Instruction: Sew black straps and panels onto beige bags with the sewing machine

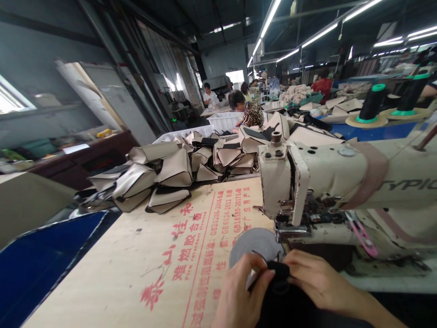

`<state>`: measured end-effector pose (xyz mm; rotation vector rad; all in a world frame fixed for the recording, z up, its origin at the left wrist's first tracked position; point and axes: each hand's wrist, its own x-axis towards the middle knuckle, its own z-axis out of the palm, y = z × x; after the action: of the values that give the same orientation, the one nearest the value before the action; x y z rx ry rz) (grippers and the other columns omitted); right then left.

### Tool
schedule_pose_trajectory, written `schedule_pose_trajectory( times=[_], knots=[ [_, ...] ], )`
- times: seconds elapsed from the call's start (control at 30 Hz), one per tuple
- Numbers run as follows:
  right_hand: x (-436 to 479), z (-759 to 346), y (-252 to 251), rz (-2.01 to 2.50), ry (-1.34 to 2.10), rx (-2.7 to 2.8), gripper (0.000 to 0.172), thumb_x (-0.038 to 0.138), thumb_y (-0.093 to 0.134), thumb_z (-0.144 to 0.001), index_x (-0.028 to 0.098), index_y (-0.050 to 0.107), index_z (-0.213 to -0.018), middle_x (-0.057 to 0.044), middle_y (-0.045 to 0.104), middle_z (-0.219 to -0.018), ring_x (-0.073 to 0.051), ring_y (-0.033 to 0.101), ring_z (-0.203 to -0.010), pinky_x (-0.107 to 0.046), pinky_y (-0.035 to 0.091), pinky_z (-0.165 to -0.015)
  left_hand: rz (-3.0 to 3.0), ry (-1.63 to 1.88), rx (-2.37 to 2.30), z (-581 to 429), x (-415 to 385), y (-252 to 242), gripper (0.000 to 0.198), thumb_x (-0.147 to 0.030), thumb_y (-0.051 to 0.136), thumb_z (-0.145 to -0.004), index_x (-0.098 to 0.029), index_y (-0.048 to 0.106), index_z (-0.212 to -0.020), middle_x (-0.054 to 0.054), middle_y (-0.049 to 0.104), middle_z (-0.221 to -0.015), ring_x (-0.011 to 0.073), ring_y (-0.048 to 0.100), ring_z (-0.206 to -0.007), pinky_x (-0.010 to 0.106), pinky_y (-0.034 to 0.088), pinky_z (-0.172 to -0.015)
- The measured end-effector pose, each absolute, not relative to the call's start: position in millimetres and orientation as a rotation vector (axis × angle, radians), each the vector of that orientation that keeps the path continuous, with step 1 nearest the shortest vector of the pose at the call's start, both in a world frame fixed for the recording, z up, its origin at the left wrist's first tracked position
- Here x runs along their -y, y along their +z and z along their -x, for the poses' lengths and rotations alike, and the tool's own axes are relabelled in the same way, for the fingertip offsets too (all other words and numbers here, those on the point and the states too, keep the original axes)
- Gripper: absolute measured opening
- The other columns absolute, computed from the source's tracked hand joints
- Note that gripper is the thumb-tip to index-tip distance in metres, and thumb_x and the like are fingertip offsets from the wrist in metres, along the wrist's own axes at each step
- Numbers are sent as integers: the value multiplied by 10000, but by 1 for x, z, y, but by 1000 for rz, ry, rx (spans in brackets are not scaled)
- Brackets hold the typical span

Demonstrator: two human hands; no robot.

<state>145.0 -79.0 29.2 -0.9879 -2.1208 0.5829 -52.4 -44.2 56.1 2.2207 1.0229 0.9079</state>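
My left hand (pixel 241 291) pinches the edge of a piece of black fabric (pixel 282 284) between thumb and fingers, low in the view. On the fabric's other side, the fingers of my right hand (pixel 316 278) are closed on it. Both hands are just in front of a beige sewing machine (pixel 341 182), below its needle area. Behind my left hand lies a round grey disc (pixel 254 243), partly covered by the hand. The lower part of the fabric blends into dark clothing.
A plywood board (pixel 136 264) with red print spans the left and middle. Behind it are piled beige bag pieces (pixel 174 168). A blue cover (pixel 51 278) is at lower left. Thread cones (pixel 373 105) stand behind the machine. A person (pixel 251 111) bends beyond the pile; others sit farther back.
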Motion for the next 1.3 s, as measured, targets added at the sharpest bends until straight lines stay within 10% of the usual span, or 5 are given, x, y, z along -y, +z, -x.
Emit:
schedule_pose_trajectory(
  times=[0.37, 0.57, 0.73, 1.3],
  knots=[
    [75, -147, 21, 1122, 546, 2083, 280, 255, 356, -946, 167, 441, -694, -23, 484, -702, -140, 472, -650, -260, 343, -568, -2468, 496, -760, 60, 35, 70, 365, -120, 417, -895, -277, 474, -1220, 18, 591, -1001, 125, 565, -913, 222, 478, -807],
    [76, -140, 10, 1159, 550, 1880, 51, 230, 452, -918, 196, 488, -911, 7, 580, -753, -115, 555, -668, -210, 415, -607, -2460, 447, -814, 57, 31, 74, 275, -107, 351, -899, -232, 505, -1089, 32, 561, -984, 155, 540, -927, 283, 479, -828],
    [75, -138, 3, 1109, 436, 1931, 296, 171, 386, -933, 239, 392, -1221, -35, 599, -988, -150, 563, -891, -269, 444, -814, -2383, 435, -804, 56, 24, 71, 259, -136, 347, -910, -244, 519, -1071, 38, 547, -999, 157, 529, -947, 295, 459, -845],
    [63, -137, 4, 1083, 858, 1724, 211, 257, 359, -944, 180, 552, -980, -61, 536, -917, -158, 520, -876, -257, 419, -781, -2185, 536, -942, 45, 14, 59, 204, -195, 419, -897, -217, 610, -967, 39, 583, -903, 147, 564, -854, 252, 472, -774]
  ],
)
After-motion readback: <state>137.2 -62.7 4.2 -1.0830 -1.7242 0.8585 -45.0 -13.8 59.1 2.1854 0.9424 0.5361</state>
